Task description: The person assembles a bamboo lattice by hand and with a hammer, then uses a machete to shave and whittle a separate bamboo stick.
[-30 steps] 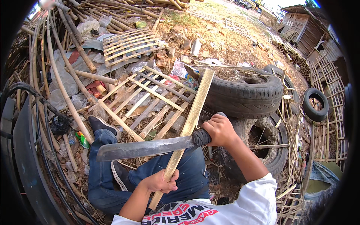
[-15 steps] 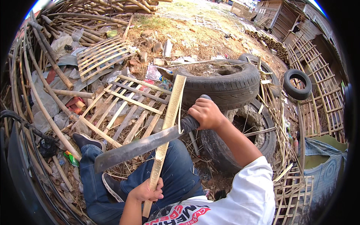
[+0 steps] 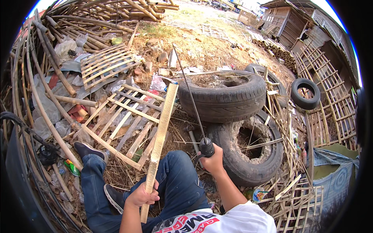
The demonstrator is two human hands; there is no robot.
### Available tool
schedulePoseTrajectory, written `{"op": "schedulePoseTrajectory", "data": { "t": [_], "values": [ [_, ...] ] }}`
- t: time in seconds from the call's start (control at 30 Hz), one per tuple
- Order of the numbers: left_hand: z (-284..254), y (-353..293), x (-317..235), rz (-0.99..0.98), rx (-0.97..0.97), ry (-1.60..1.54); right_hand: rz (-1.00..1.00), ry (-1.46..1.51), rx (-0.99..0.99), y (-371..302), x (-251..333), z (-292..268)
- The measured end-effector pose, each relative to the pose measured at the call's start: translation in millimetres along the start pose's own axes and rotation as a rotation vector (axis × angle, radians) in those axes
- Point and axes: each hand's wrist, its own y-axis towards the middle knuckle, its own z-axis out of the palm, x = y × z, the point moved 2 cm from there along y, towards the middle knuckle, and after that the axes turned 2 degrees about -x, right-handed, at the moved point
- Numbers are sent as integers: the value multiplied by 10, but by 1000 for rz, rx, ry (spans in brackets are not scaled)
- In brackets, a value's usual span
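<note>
My left hand [image 3: 142, 196] grips the near end of a long flat bamboo slat [image 3: 162, 130] that runs away from me over my knees toward a lattice panel [image 3: 124, 122]. In my right hand [image 3: 213, 160] is the dark handle of a long machete [image 3: 189, 95]. Its blade points up and away, seen edge-on as a thin line above the tyres, to the right of the slat and not touching it. I sit in blue jeans [image 3: 175, 186] with a dark shoe [image 3: 90, 150] out to the left.
Two stacked old tyres [image 3: 227, 97] lie just right of the slat, a third one [image 3: 306, 94] farther right. Bamboo poles [image 3: 52, 62] and another lattice panel [image 3: 105, 64] are piled at left and back. Split bamboo strips [image 3: 289, 194] and wooden frames crowd the right.
The machete has swung from lying across the slat to pointing upright, lifted clear of it. My left hand keeps hold of the slat.
</note>
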Motion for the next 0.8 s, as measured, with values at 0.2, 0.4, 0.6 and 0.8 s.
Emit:
{"op": "schedulePoseTrajectory", "data": {
  "t": [0.2, 0.4, 0.6, 0.8],
  "values": [
    [-28, -230, 0, 66, -265, 197, 32, 278, 411, -345, 178, 663],
    [-28, -264, 11, 165, -392, 582, 42, 363, 425, -311, 274, 842],
    [40, -193, -37, 121, -368, 608, 8, 174, 395, -295, 247, 611],
    [93, -66, -5, 125, -368, 723, -310, -189, 337, -256, 141, 333]
  ]
}}
